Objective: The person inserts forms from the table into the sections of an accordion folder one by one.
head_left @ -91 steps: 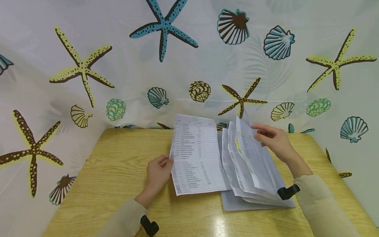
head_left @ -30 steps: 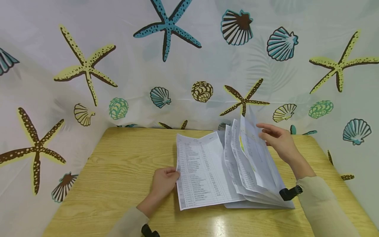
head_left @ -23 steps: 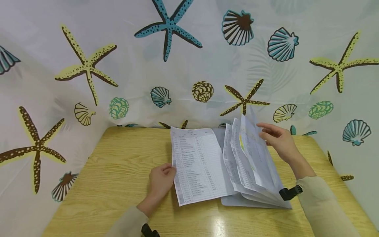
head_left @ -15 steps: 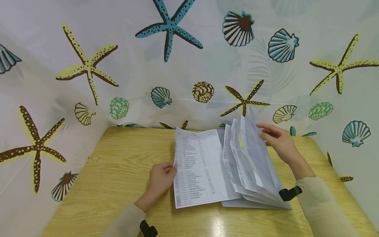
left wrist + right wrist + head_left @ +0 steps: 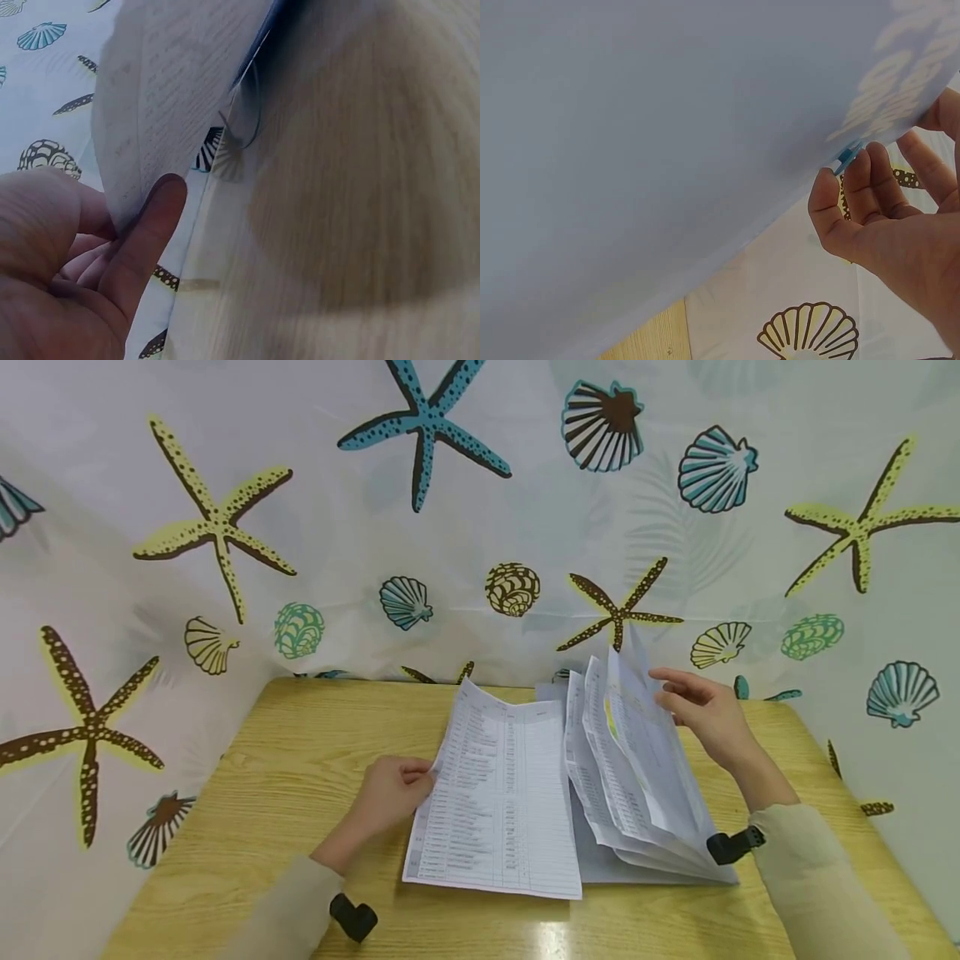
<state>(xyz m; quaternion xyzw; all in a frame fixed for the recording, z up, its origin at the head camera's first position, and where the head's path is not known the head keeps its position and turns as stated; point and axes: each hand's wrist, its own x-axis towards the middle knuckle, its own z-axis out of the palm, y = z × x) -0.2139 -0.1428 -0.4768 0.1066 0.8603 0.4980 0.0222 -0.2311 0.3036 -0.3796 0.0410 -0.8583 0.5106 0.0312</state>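
Observation:
My left hand (image 5: 393, 793) pinches the left edge of a white sheet of paper (image 5: 498, 802) printed with a table of rows. The sheet slopes over the wood, its top-left corner raised and its right edge lying over a grey folder (image 5: 637, 864). In the left wrist view, thumb and fingers of the left hand (image 5: 90, 255) meet on the sheet's (image 5: 172, 97) edge. My right hand (image 5: 701, 710) holds up several papers (image 5: 626, 752) and a cover at the folder's right. In the right wrist view, the right hand (image 5: 892, 202) grips the edge of a grey-blue surface (image 5: 667, 150) with pale lettering.
Everything lies on a wooden table (image 5: 315, 752). A cloth (image 5: 465, 527) with starfish and shells hangs behind it and along both sides. Black wrist cameras sit on both sleeves.
The sheet in my left hand has come down from its raised position and shifted left, its lower edge now nearer me. My left hand has moved slightly left. The right hand keeps nearly the same place.

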